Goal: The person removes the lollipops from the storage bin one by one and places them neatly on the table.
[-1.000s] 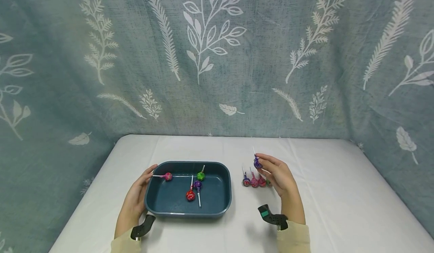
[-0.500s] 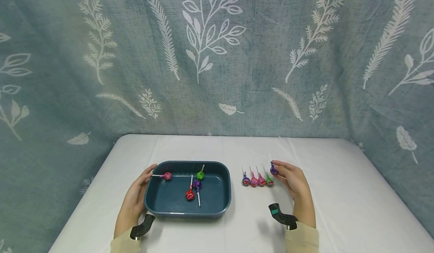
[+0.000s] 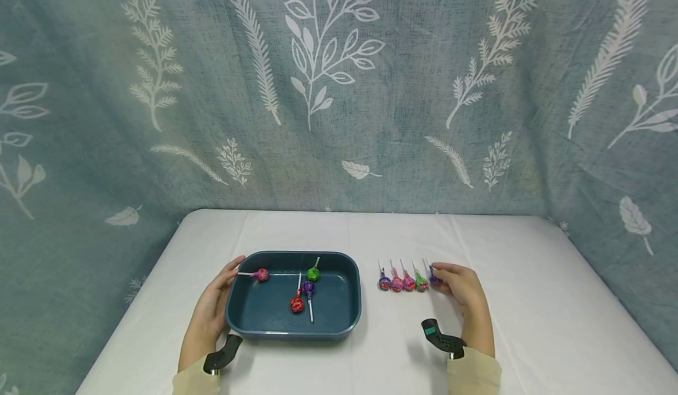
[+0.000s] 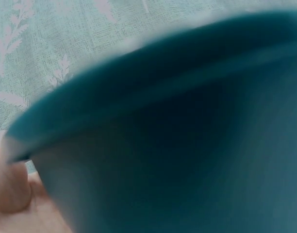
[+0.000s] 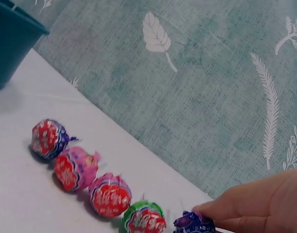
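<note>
A dark teal rectangular tub (image 3: 293, 333) stands on the table, with several wrapped lollipops inside. My left hand (image 3: 212, 306) holds its left side, fingertips at the rim; the left wrist view shows the tub's wall and rim close up, with fingers (image 4: 10, 189) at the edge. Right of the tub, lollipops stand in a row, sticks up: a blue-purple one (image 3: 384, 283), a pink one (image 3: 396, 284), another pink one (image 3: 409, 284) and a green one (image 3: 421, 284). At the row's right end my right hand (image 3: 463, 289) pinches a purple lollipop (image 5: 193, 223), partly hidden by its fingers.
Inside the tub lie a pink lollipop (image 3: 262, 275), a green lollipop (image 3: 313, 274), a red lollipop (image 3: 297, 305) and a purple lollipop (image 3: 308, 288). A white cloth (image 3: 529, 312) covers the table. Behind it hangs a blue-green leaf-patterned curtain (image 3: 402, 118).
My right hand has carried the purple lollipop rightward and down to the row's right end, beside the green one. The left hand and tub stay put.
</note>
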Motion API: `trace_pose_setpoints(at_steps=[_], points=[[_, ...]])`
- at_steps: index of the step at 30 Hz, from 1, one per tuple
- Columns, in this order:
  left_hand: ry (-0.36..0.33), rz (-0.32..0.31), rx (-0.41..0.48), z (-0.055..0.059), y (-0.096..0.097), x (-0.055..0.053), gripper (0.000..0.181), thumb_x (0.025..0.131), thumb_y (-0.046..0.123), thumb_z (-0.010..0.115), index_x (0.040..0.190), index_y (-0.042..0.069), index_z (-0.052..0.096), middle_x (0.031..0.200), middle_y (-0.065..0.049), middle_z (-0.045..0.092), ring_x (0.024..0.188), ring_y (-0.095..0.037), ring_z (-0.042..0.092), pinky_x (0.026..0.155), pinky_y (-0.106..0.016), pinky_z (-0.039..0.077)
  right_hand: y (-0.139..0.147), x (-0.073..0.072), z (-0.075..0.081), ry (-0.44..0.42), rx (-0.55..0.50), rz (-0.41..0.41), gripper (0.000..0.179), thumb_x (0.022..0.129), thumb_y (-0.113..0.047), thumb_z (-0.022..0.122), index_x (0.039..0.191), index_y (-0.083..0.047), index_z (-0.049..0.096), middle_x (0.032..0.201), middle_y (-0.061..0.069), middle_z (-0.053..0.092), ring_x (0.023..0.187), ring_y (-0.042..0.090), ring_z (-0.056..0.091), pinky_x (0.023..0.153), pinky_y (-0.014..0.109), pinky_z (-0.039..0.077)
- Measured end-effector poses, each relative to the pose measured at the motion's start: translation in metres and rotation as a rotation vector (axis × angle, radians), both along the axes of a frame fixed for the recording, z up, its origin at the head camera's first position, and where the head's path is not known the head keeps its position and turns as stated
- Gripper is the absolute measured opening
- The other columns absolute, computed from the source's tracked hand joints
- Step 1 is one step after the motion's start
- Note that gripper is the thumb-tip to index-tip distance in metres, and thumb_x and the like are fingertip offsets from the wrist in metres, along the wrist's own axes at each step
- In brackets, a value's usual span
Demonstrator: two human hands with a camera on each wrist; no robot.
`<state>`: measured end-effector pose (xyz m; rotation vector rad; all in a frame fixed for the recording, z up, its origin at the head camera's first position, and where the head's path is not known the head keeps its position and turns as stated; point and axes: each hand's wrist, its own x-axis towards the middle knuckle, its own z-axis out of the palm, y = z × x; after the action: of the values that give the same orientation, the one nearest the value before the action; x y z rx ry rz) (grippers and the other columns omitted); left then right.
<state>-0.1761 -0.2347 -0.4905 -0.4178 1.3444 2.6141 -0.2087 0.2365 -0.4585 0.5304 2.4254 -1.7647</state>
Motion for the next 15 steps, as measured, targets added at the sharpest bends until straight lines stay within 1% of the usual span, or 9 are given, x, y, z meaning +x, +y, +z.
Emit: trace_pose_setpoints(at_steps=[1, 5, 9, 12, 15], points=[[0.012, 0.000, -0.012, 0.0004, 0.0003, 0.0006, 0.034, 0.101, 0.024, 0.050, 0.135, 0.024, 0.050, 0.123, 0.005, 0.062, 0.110, -0.012, 0.057, 0.096, -0.031, 0.044, 0.0005, 0.0001, -0.0011, -0.006, 0.014, -0.002, 0.035, 0.094, -0.012, 0.057, 0.124, 0.006, 0.060, 0.096, 0.009, 0.063, 0.073, 0.013, 0.053, 0.061, 0.022, 0.048], [0.024, -0.003, -0.021, 0.0003, 0.0005, 0.0014, 0.031, 0.100, 0.024, 0.051, 0.131, 0.025, 0.052, 0.120, 0.004, 0.063, 0.104, -0.011, 0.059, 0.093, -0.030, 0.046, 0.0011, 0.0007, -0.0032, -0.016, 0.043, -0.003, 0.035, 0.095, -0.014, 0.057, 0.125, 0.005, 0.059, 0.102, 0.012, 0.063, 0.076, 0.015, 0.053, 0.062, 0.023, 0.048], [-0.003, 0.013, -0.025, -0.0022, -0.0004, -0.0007, 0.033, 0.100, 0.023, 0.050, 0.133, 0.025, 0.051, 0.120, 0.003, 0.063, 0.103, -0.013, 0.058, 0.092, -0.031, 0.047, -0.0002, 0.0011, -0.0032, -0.014, 0.063, 0.000, 0.036, 0.095, -0.013, 0.057, 0.126, 0.006, 0.058, 0.106, 0.016, 0.062, 0.075, 0.015, 0.054, 0.062, 0.024, 0.048], [-0.031, 0.028, -0.031, -0.0041, -0.0011, -0.0028, 0.036, 0.100, 0.023, 0.049, 0.136, 0.024, 0.048, 0.122, 0.002, 0.062, 0.107, -0.014, 0.058, 0.092, -0.032, 0.047, -0.0014, 0.0011, -0.0029, -0.011, 0.086, 0.007, 0.037, 0.094, -0.012, 0.057, 0.126, 0.006, 0.057, 0.108, 0.019, 0.062, 0.076, 0.015, 0.054, 0.063, 0.026, 0.049], [-0.037, 0.031, -0.043, -0.0045, -0.0012, -0.0039, 0.039, 0.100, 0.023, 0.049, 0.139, 0.024, 0.046, 0.124, 0.002, 0.060, 0.110, -0.015, 0.057, 0.094, -0.033, 0.046, -0.0024, 0.0008, -0.0022, -0.006, 0.112, 0.015, 0.039, 0.093, -0.011, 0.059, 0.127, 0.006, 0.056, 0.108, 0.020, 0.063, 0.076, 0.016, 0.056, 0.064, 0.027, 0.049]])
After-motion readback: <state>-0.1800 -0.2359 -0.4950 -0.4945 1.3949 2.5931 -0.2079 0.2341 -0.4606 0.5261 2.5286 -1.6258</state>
